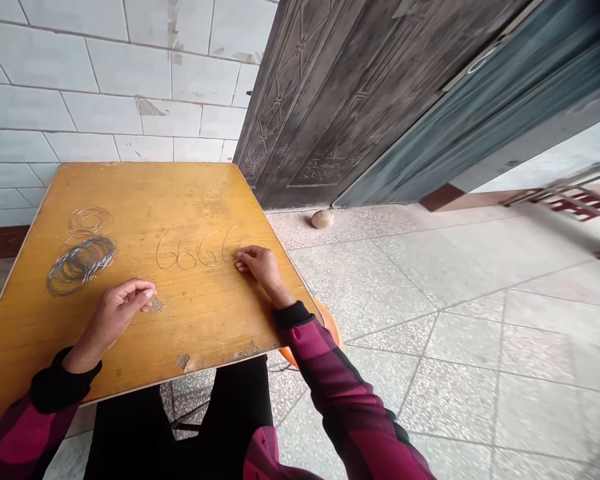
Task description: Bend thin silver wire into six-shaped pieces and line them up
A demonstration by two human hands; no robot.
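Note:
On the wooden table [130, 193] lies a row of thin bent wire pieces [196, 250], each shaped like a 6. My right hand [258, 265] rests at the right end of that row, fingers curled and pinched against the last wire piece. My left hand [123, 308] lies lower left on the table with its fingers loosely closed; what it holds, if anything, is too small to make out. A bundle of wire rings [80, 264] sits to the left, with a smaller coil of rings [91, 219] behind it.
The tabletop has chipped veneer along its near edge [215, 357]. A white tiled wall stands behind the table and a dark carved door [330, 100] to the right. A small ball [323, 219] lies on the terrazzo floor. An orange stool edge [330, 327] shows under the table.

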